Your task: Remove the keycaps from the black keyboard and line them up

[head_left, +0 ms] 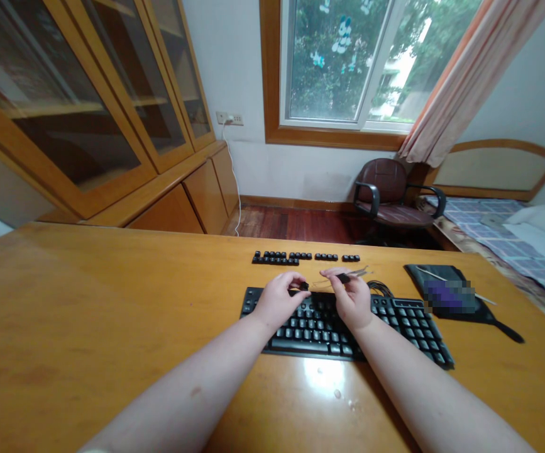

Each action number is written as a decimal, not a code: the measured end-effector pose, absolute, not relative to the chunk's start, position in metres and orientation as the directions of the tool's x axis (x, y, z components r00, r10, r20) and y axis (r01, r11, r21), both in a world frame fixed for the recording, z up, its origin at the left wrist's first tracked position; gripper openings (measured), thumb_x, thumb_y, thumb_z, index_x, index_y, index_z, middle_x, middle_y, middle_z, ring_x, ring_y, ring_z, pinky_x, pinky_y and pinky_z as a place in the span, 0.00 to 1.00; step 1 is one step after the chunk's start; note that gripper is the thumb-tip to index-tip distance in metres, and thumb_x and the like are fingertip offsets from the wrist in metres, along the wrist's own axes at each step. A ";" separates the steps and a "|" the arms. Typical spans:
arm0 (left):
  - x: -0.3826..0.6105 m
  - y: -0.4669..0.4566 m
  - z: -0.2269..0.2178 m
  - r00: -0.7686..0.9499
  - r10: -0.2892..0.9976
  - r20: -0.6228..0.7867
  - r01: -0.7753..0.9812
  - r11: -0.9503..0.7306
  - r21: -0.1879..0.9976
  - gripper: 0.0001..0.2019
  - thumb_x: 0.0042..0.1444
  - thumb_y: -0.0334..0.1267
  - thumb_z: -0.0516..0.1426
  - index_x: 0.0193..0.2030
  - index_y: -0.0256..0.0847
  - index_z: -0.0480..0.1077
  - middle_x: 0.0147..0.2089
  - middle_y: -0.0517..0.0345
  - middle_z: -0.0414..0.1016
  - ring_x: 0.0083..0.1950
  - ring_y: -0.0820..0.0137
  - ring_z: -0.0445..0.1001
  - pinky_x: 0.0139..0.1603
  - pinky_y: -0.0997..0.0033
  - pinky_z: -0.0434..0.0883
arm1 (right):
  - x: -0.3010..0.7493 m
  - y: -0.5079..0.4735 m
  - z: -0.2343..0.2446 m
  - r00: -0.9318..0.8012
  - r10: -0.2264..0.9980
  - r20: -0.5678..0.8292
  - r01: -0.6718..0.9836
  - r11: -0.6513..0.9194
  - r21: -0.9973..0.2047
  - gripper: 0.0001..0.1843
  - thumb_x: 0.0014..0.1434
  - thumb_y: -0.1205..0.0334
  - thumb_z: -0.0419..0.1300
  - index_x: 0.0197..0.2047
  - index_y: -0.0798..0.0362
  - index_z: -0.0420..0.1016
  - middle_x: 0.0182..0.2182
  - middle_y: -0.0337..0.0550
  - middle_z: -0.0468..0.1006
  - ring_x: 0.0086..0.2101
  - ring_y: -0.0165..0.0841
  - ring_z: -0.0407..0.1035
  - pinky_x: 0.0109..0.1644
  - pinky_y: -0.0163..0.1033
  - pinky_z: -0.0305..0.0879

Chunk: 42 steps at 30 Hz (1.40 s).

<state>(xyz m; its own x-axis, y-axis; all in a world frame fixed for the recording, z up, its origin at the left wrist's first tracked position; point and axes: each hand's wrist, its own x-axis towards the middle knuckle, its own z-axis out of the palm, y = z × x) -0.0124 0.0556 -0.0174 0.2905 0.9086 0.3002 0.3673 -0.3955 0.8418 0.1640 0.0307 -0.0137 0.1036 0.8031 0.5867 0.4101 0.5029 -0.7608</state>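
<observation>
A black keyboard [298, 345] lies on the wooden desk under both my hands. Between the thumb and fingers of my left hand [279, 299] is a small black keycap [304, 286], just above the keyboard's top edge. My right hand [353, 301] grips a wire keycap puller [344, 277] with a dark handle; its thin wire loops point toward the left hand and its other wires stick out to the right. Loose black keycaps [279, 260] are lined up in rows beyond the keyboard. Part of the keyboard's upper rows is hidden by my hands.
To the right lies a black pouch [456, 280] with a thin pale stick [430, 273] across it. A coiled black cable [379, 287] sits behind the keyboard. Past the desk's far edge stand a brown office chair [385, 189], a bed [527, 233] and a glass-door cabinet [107, 182].
</observation>
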 end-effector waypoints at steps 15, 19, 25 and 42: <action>-0.016 0.056 -0.014 0.360 0.811 0.462 0.367 -0.578 0.728 0.08 0.51 0.35 0.59 0.40 0.41 0.72 0.37 0.57 0.74 0.40 0.69 0.72 0.43 0.68 0.72 | 0.160 0.040 -0.018 -0.176 0.892 0.416 0.545 0.440 -0.714 0.11 0.55 0.58 0.58 0.41 0.50 0.73 0.37 0.44 0.79 0.38 0.35 0.73 0.42 0.40 0.68; -0.017 0.057 -0.013 0.350 0.819 0.455 0.368 -0.566 0.737 0.08 0.51 0.34 0.60 0.40 0.41 0.72 0.36 0.57 0.74 0.39 0.70 0.72 0.43 0.68 0.71 | 0.160 0.040 -0.017 -0.159 0.900 0.406 0.536 0.424 -0.730 0.10 0.56 0.58 0.57 0.40 0.51 0.74 0.36 0.44 0.79 0.37 0.34 0.73 0.41 0.39 0.69; -0.018 0.056 -0.012 0.327 0.832 0.447 0.371 -0.548 0.750 0.05 0.51 0.35 0.60 0.36 0.40 0.72 0.37 0.58 0.74 0.41 0.68 0.72 0.45 0.67 0.70 | 0.161 0.039 -0.016 -0.165 0.905 0.392 0.526 0.417 -0.741 0.10 0.57 0.58 0.56 0.39 0.51 0.75 0.34 0.43 0.79 0.35 0.33 0.73 0.40 0.38 0.69; -0.016 0.058 -0.016 0.306 0.899 0.314 0.229 -0.390 0.892 0.03 0.52 0.34 0.57 0.35 0.39 0.70 0.35 0.58 0.75 0.37 0.70 0.74 0.41 0.69 0.72 | 0.161 0.043 -0.014 -0.267 0.824 0.501 0.483 0.564 -0.670 0.12 0.56 0.60 0.59 0.44 0.49 0.74 0.34 0.44 0.75 0.34 0.32 0.70 0.36 0.37 0.67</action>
